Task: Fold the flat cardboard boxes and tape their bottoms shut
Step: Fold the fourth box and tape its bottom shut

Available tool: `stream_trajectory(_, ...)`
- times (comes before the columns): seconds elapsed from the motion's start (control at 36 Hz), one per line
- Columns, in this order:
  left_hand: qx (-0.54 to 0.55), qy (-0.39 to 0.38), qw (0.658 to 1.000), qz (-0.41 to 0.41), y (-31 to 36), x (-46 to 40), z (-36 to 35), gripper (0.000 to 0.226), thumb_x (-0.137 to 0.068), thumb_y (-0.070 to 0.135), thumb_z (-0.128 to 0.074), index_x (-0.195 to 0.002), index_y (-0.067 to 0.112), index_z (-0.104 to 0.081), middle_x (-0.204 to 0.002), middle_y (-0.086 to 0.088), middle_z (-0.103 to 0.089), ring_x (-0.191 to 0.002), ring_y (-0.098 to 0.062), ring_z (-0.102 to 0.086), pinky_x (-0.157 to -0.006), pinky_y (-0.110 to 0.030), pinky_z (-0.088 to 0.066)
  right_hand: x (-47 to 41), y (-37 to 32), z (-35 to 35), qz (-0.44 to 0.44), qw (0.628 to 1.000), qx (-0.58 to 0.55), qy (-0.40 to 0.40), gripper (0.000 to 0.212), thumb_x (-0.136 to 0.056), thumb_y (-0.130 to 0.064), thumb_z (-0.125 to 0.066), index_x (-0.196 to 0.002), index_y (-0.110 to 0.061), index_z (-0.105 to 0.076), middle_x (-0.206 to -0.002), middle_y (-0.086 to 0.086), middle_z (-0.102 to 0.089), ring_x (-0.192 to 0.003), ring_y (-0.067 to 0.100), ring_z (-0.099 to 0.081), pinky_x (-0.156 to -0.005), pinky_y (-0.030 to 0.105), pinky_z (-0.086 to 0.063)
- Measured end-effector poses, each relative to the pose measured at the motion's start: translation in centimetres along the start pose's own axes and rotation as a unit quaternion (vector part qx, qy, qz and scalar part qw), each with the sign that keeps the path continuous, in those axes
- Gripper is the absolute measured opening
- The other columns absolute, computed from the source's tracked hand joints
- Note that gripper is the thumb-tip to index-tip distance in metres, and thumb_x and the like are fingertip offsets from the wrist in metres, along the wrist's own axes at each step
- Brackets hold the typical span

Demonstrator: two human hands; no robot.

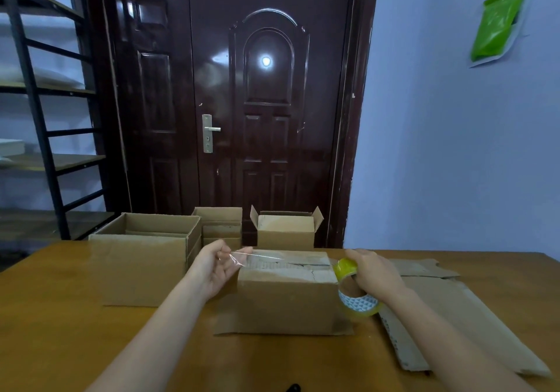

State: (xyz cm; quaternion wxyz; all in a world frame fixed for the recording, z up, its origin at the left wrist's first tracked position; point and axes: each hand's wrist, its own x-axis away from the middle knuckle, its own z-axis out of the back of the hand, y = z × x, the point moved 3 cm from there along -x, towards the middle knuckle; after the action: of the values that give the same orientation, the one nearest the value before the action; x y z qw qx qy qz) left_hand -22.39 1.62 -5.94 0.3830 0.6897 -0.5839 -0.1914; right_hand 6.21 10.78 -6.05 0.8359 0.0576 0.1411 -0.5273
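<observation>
A folded cardboard box sits upside down on the wooden table, its bottom flaps closed along a ragged centre seam. It is plain brown corrugated board, matte and scuffed. A strip of clear tape stretches over the seam. The left hand, at the box's left end, pinches the strip's free end. The right hand, at the box's right end, grips a yellowish tape roll with a patterned core. Right of the box lie flat cardboard sheets. Left of it stands a larger open box, and behind it two smaller open boxes.
</observation>
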Motion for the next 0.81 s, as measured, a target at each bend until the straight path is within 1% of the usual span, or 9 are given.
stream_trajectory(0.08, -0.033, 0.008, 0.999, -0.007, 0.07, -0.21, 0.52, 0.026, -0.087, -0.005, -0.042, -0.068, 0.012, -0.039, -0.100, -0.031, -0.067, -0.070, -0.025, -0.073, -0.063, -0.028, -0.058, -0.06, 0.12, 0.03, 0.004, 1.000, -0.007, 0.004, 0.031, -0.090, -0.013, -0.053, -0.118, -0.024, -0.052, -0.106, -0.003, -0.061, -0.090, 0.014, -0.058, -0.061, 0.018, -0.037)
stream_trajectory(0.11, -0.045, 0.012, 0.999, -0.010, 0.10, -0.37, 0.72, 0.021, -0.087, -0.004, -0.044, -0.070, 0.008, -0.043, -0.099, -0.030, -0.068, -0.070, -0.024, -0.073, -0.062, -0.028, -0.059, -0.07, 0.09, 0.00, 0.005, 1.000, -0.008, 0.003, 0.029, -0.090, -0.013, -0.053, -0.117, -0.024, -0.052, -0.105, -0.003, -0.061, -0.089, 0.014, -0.058, -0.062, 0.018, -0.038)
stream_trajectory(0.17, -0.058, 0.020, 0.998, -0.017, 0.18, -0.63, 0.96, 0.009, -0.087, -0.005, -0.045, -0.083, 0.002, -0.050, -0.096, -0.028, -0.069, -0.068, -0.023, -0.073, -0.060, -0.028, -0.060, -0.06, 0.02, -0.04, 0.005, 1.000, -0.009, -0.002, 0.027, -0.090, -0.014, -0.053, -0.115, -0.025, -0.052, -0.104, -0.003, -0.061, -0.086, 0.013, -0.057, -0.062, 0.019, -0.038)
stream_trajectory(0.25, -0.065, 0.027, 0.997, -0.030, 0.17, -0.91, 1.15, 0.010, -0.086, -0.005, -0.047, -0.092, 0.001, -0.052, -0.097, -0.026, -0.069, -0.070, -0.024, -0.073, -0.057, -0.029, -0.060, -0.07, 0.01, 0.04, 0.006, 1.000, -0.012, 0.000, 0.023, -0.091, -0.015, -0.053, -0.112, -0.025, -0.053, -0.100, -0.004, -0.060, -0.084, 0.012, -0.056, -0.061, 0.018, -0.039)
stream_trajectory(0.36, -0.066, 0.024, 0.997, -0.034, 0.36, -0.88, 0.85, 0.009, -0.087, -0.004, -0.048, -0.081, 0.002, -0.051, -0.096, -0.024, -0.069, -0.078, -0.026, -0.071, -0.056, -0.030, -0.060, -0.05, -0.05, 0.19, 0.011, 1.000, -0.015, 0.002, 0.020, -0.092, -0.015, -0.053, -0.109, -0.026, -0.052, -0.098, -0.005, -0.059, -0.080, 0.009, -0.051, -0.053, 0.013, -0.029)
stream_trajectory(0.42, -0.077, 0.023, 0.996, -0.039, 0.58, -0.78, 0.51, 0.008, -0.088, -0.004, -0.048, -0.083, 0.001, -0.053, -0.097, -0.023, -0.067, -0.080, -0.026, -0.069, -0.055, -0.030, -0.060, -0.06, -0.07, 0.16, 0.015, 1.000, -0.016, 0.004, 0.020, -0.092, -0.016, -0.053, -0.109, -0.025, -0.053, -0.103, -0.004, -0.060, -0.079, 0.009, -0.049, -0.051, 0.012, -0.026)
stream_trajectory(0.56, -0.091, 0.033, 0.994, -0.048, 0.57, -0.75, 0.28, 0.008, -0.090, -0.002, -0.048, -0.088, -0.001, -0.056, -0.097, -0.021, -0.067, -0.080, -0.025, -0.066, -0.053, -0.028, -0.059, 0.03, -0.05, 0.22, 0.013, 1.000, -0.015, 0.004, 0.021, -0.091, -0.016, -0.054, -0.110, -0.026, -0.053, -0.105, -0.005, -0.061, -0.085, 0.010, -0.055, -0.055, 0.013, -0.031)
stream_trajectory(0.69, -0.098, 0.042, 0.993, -0.046, 0.21, -0.65, 0.60, 0.009, -0.092, 0.000, -0.048, -0.092, -0.001, -0.057, -0.097, -0.022, -0.067, -0.085, -0.026, -0.066, -0.050, -0.025, -0.057, 0.07, -0.09, 0.17, 0.013, 1.000, -0.015, 0.001, 0.021, -0.091, -0.014, -0.053, -0.109, -0.026, -0.054, -0.106, -0.005, -0.061, -0.083, 0.009, -0.053, -0.051, 0.011, -0.026)
stream_trajectory(0.81, -0.109, 0.045, 0.992, -0.045, 0.08, -0.66, 0.95, 0.009, -0.091, -0.001, -0.049, -0.087, -0.001, -0.057, -0.097, -0.023, -0.066, -0.087, -0.027, -0.066, -0.051, -0.024, -0.057, 0.16, -0.15, 0.29, 0.016, 1.000, -0.015, -0.001, 0.017, -0.091, -0.016, -0.053, -0.106, -0.026, -0.052, -0.103, -0.005, -0.060, -0.079, 0.009, -0.049, -0.050, 0.012, -0.025)
